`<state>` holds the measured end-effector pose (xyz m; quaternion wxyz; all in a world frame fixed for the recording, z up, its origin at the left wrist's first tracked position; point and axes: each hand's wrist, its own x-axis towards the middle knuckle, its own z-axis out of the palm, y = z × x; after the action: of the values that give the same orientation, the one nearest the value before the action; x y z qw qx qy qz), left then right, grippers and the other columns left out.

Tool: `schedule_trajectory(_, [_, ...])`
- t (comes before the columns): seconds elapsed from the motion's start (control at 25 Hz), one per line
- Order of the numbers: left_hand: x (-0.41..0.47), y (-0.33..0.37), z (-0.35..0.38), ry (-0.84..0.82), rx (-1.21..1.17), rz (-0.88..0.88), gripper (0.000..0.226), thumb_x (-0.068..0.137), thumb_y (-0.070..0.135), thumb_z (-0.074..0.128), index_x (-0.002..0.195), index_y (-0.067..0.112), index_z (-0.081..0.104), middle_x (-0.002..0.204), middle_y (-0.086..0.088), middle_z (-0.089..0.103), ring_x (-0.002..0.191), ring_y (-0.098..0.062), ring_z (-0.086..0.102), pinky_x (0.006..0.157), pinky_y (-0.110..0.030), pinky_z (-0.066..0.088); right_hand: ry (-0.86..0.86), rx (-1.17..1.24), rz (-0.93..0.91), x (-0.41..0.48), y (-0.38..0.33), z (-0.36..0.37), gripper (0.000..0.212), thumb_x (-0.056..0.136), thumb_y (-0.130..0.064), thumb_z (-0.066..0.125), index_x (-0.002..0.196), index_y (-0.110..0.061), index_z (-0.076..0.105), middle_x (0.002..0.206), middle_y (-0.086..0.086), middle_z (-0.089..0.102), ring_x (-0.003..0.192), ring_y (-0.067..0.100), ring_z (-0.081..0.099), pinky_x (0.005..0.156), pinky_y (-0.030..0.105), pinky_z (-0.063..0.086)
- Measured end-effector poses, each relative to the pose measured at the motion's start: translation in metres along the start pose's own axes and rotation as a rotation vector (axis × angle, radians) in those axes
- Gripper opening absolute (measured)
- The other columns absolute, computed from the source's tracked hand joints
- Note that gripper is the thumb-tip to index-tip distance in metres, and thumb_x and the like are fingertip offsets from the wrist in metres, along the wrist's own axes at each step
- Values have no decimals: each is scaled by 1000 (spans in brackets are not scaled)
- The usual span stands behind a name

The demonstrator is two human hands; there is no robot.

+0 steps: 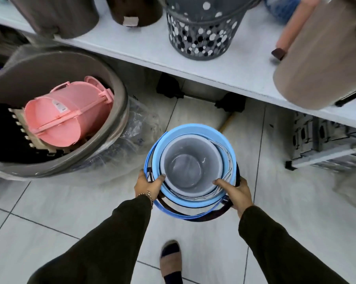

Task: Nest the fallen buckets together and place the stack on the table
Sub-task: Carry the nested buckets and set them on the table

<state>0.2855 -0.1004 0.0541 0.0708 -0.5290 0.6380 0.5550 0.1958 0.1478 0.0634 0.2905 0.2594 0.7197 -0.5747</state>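
A nested stack of buckets (190, 167) hangs upright over the tiled floor in the middle of the view: a grey bucket sits inside a light blue one, with blue and dark handles drooping around the near rim. My left hand (147, 186) grips the stack's left rim, thumb over the edge. On the near right rim my right hand (235, 191) holds on, fingers curled over the edge. The white table (144, 50) runs across the top of the view, just beyond the stack.
On the table stand a grey dotted basket (201, 35), dark bins (56, 15) and a tilted beige bin (320, 58). A large grey tub (56, 111) holding a pink bucket (68, 113) sits on the floor at left. A crate (324, 140) lies under the table at right. My foot (171, 261) is below the stack.
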Motion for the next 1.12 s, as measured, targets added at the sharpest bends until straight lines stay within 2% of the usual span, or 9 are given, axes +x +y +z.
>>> schedule_trajectory(0.2, [-104, 71, -49, -22, 33, 146, 47, 81, 37, 74, 117, 20, 48, 117, -15, 67, 104, -35, 65, 97, -48, 53, 16, 65, -109, -113, -66, -36, 65, 64, -26, 88, 120, -20, 57, 108, 10, 73, 93, 30, 72, 76, 43, 62])
schedule_trajectory(0.36, [-199, 142, -94, 5, 22, 252, 56, 82, 37, 74, 125, 14, 48, 126, -15, 62, 110, -34, 60, 91, -36, 45, 41, 178, -216, -215, -133, -60, 71, 60, -25, 88, 123, -19, 56, 107, 8, 74, 95, 27, 73, 88, 47, 60])
schedule_trajectory(0.48, [-268, 183, -123, 19, -60, 335, 59, 82, 35, 74, 130, 11, 48, 127, -15, 61, 112, -32, 59, 96, -38, 47, 60, 175, -384, -285, -186, -79, 71, 61, -20, 88, 125, -14, 58, 110, 7, 74, 99, 24, 72, 89, 42, 59])
schedule_trajectory(0.52, [-292, 195, -132, 21, -101, 380, 56, 82, 34, 74, 127, 12, 50, 125, -13, 62, 113, -32, 59, 99, -39, 47, 71, 178, -439, -307, -203, -87, 69, 60, -20, 87, 124, -13, 60, 111, 6, 74, 100, 23, 71, 87, 38, 59])
schedule_trajectory(0.6, [-329, 221, -151, 19, -170, 462, 42, 81, 32, 75, 114, 18, 53, 115, -6, 65, 109, -29, 61, 94, -36, 47, 91, 209, -503, -348, -237, -98, 76, 54, -26, 87, 124, -16, 60, 109, 2, 74, 99, 19, 71, 81, 32, 57])
schedule_trajectory(0.68, [-356, 254, -167, -6, -231, 531, 37, 81, 30, 76, 109, 23, 52, 108, 0, 64, 102, -24, 61, 89, -32, 45, 109, 252, -553, -381, -271, -106, 87, 48, -32, 87, 129, -19, 56, 108, -2, 74, 99, 17, 71, 85, 35, 57])
schedule_trajectory(0.84, [-374, 328, -186, 7, -291, 651, 38, 81, 32, 76, 110, 21, 55, 105, -1, 67, 97, -23, 64, 90, -34, 49, 126, 286, -687, -403, -349, -105, 89, 50, -29, 87, 133, -17, 54, 115, 2, 72, 104, 19, 69, 93, 39, 56])
schedule_trajectory(1.0, [-350, 425, -194, 66, -298, 765, 47, 81, 35, 75, 117, 13, 55, 112, -10, 69, 104, -31, 64, 98, -44, 50, 124, 288, -792, -383, -447, -88, 86, 50, -30, 89, 129, -15, 56, 113, 4, 74, 102, 21, 71, 89, 39, 58])
schedule_trajectory(1.12, [-310, 499, -197, 96, -260, 783, 50, 80, 39, 75, 116, 10, 54, 109, -12, 68, 105, -33, 63, 92, -38, 49, 121, 287, -786, -348, -515, -62, 94, 48, -36, 90, 132, -13, 52, 115, 5, 72, 101, 22, 71, 85, 35, 57])
